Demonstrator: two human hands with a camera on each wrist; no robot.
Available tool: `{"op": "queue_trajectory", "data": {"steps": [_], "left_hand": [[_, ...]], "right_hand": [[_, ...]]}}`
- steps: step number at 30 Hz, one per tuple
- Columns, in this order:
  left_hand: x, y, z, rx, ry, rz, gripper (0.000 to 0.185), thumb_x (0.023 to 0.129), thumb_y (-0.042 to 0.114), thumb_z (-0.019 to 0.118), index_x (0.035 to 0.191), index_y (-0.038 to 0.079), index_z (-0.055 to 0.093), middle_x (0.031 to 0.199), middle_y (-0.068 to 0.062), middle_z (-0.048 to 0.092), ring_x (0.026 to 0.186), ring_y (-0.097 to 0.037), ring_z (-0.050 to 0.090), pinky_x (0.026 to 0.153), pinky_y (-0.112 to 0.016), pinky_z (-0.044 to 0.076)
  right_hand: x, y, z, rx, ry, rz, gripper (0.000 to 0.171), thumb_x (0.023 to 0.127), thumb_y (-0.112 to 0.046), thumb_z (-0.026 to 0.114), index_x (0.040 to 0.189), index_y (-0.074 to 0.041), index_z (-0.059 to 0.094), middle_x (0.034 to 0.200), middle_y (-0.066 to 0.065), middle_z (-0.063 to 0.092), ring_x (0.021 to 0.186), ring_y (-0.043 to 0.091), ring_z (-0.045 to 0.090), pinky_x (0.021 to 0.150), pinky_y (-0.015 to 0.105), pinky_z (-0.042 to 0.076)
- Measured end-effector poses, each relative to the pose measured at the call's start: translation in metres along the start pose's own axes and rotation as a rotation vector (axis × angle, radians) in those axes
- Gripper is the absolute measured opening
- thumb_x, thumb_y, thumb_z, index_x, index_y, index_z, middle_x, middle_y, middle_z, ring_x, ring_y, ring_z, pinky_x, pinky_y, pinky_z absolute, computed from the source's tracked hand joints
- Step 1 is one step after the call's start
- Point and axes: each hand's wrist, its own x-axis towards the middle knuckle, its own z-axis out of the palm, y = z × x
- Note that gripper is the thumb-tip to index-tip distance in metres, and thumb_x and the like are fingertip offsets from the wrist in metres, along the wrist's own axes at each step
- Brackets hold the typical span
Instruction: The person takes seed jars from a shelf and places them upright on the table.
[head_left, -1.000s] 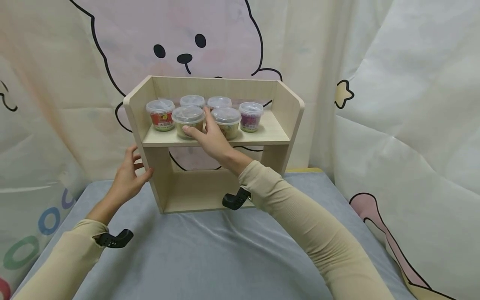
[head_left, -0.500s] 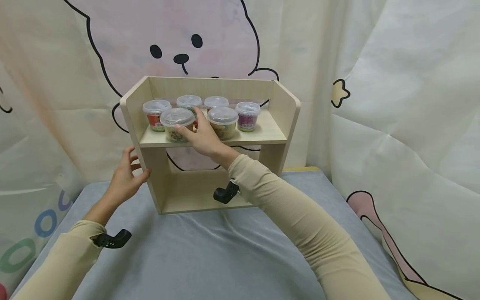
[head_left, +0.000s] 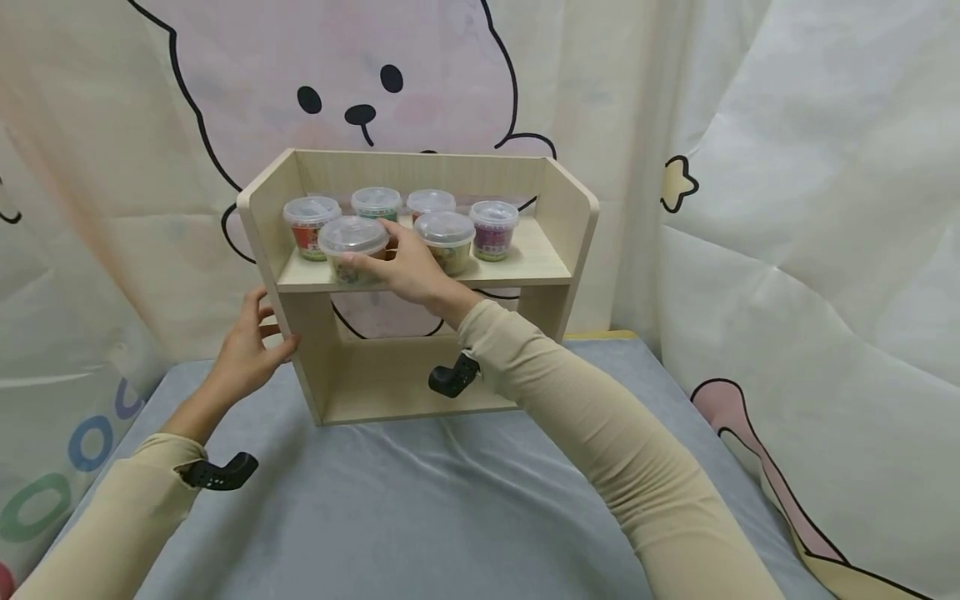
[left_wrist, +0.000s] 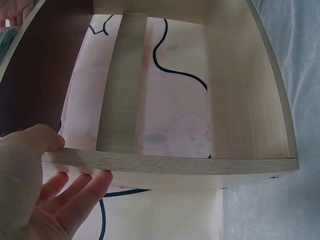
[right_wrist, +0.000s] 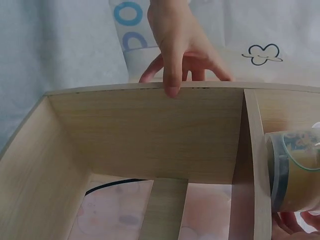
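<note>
On the upper board of a small wooden shelf [head_left: 315, 333], my right hand [head_left: 416, 271] holds a clear lidded plastic tub [head_left: 351, 260], front left, between thumb and fingers. In the right wrist view this tub [right_wrist: 300, 172] shows at the right edge, with fingertips [right_wrist: 295, 222] against it. My left hand [head_left: 243, 354] grips the shelf's left side panel; in the left wrist view the thumb [left_wrist: 47, 137] lies over the panel's edge and the fingers [left_wrist: 82, 200] are on its outer face. A similar tub [head_left: 450, 254] stands just right of my right hand.
Around them stand a red-labelled tub [head_left: 309, 237], a purple-labelled tub [head_left: 492, 237] and two tubs at the back, one green-labelled [head_left: 377, 204]. The shelf's raised sides and back enclose them. Blue cloth [head_left: 420, 500] covers the table; printed curtains [head_left: 787, 250] hang behind.
My right hand has shifted the tub left along the upper board, widening the gap to the similar tub. Its index finger has come lower. The left hand stays on the side panel.
</note>
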Motion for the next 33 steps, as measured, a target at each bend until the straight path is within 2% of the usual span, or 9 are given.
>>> {"op": "queue_trajectory", "data": {"steps": [2,5,12,17,20,24,28,33], "left_hand": [[0.000,0.001,-0.001,0.005,-0.004,-0.005,0.084,0.096,0.008,0.066,0.158,0.013,0.009,0.146,-0.041,0.040,0.122,-0.063,0.052,0.063,-0.037,0.064],[0.001,0.001,0.000,0.002,-0.012,-0.007,0.085,0.095,0.007,0.066,0.158,0.013,0.009,0.146,-0.041,0.039,0.122,-0.062,0.052,0.063,-0.036,0.064],[0.001,0.000,0.000,0.001,-0.015,-0.010,0.083,0.095,0.006,0.066,0.158,0.013,0.012,0.148,-0.040,0.038,0.123,-0.062,0.052,0.063,-0.037,0.065],[0.001,-0.001,-0.002,-0.014,-0.006,0.001,0.083,0.094,0.003,0.066,0.158,0.013,0.014,0.148,-0.040,0.038,0.121,-0.062,0.053,0.062,-0.034,0.064],[0.002,0.000,-0.002,-0.020,-0.008,0.008,0.084,0.094,0.002,0.065,0.158,0.013,0.013,0.148,-0.039,0.039,0.121,-0.063,0.053,0.063,-0.034,0.064],[0.003,0.002,-0.001,-0.008,-0.023,-0.009,0.085,0.094,0.002,0.065,0.159,0.014,0.011,0.149,-0.039,0.037,0.122,-0.062,0.052,0.066,-0.040,0.065],[0.001,0.002,0.000,-0.010,-0.034,-0.027,0.085,0.094,0.004,0.066,0.159,0.014,0.011,0.150,-0.039,0.036,0.123,-0.062,0.052,0.069,-0.044,0.065],[0.000,0.000,-0.002,-0.021,-0.017,-0.016,0.087,0.093,0.002,0.067,0.159,0.013,0.011,0.148,-0.040,0.037,0.122,-0.062,0.052,0.066,-0.043,0.065]], "right_hand": [[-0.001,0.000,0.000,0.017,-0.004,-0.024,0.062,0.095,-0.026,0.072,0.149,-0.008,0.047,0.134,0.009,0.062,0.113,0.014,0.059,0.088,0.018,0.049],[-0.004,0.000,0.000,0.050,-0.001,-0.030,0.061,0.094,-0.024,0.073,0.147,-0.006,0.048,0.132,0.009,0.064,0.110,0.013,0.061,0.084,0.017,0.051],[-0.018,-0.004,0.000,0.108,-0.042,-0.035,0.062,0.092,-0.017,0.074,0.147,-0.005,0.047,0.135,0.010,0.063,0.112,0.016,0.066,0.088,0.021,0.056],[-0.033,-0.005,0.002,0.133,-0.080,-0.071,0.062,0.092,-0.010,0.074,0.147,-0.003,0.047,0.136,0.013,0.062,0.110,0.019,0.067,0.091,0.022,0.057],[-0.042,0.000,0.003,0.161,-0.104,-0.087,0.062,0.091,-0.006,0.073,0.147,-0.001,0.047,0.136,0.017,0.063,0.110,0.019,0.068,0.093,0.022,0.057],[-0.052,0.008,0.006,0.182,-0.137,-0.091,0.059,0.090,-0.004,0.072,0.145,0.001,0.049,0.134,0.019,0.064,0.110,0.017,0.068,0.096,0.022,0.056],[-0.059,0.019,0.011,0.187,-0.160,-0.078,0.059,0.090,-0.002,0.072,0.144,0.000,0.050,0.133,0.020,0.064,0.111,0.016,0.067,0.098,0.021,0.054],[-0.063,0.036,0.019,0.183,-0.182,-0.032,0.061,0.089,-0.002,0.073,0.145,-0.002,0.050,0.134,0.020,0.064,0.112,0.014,0.066,0.097,0.020,0.054]]}}
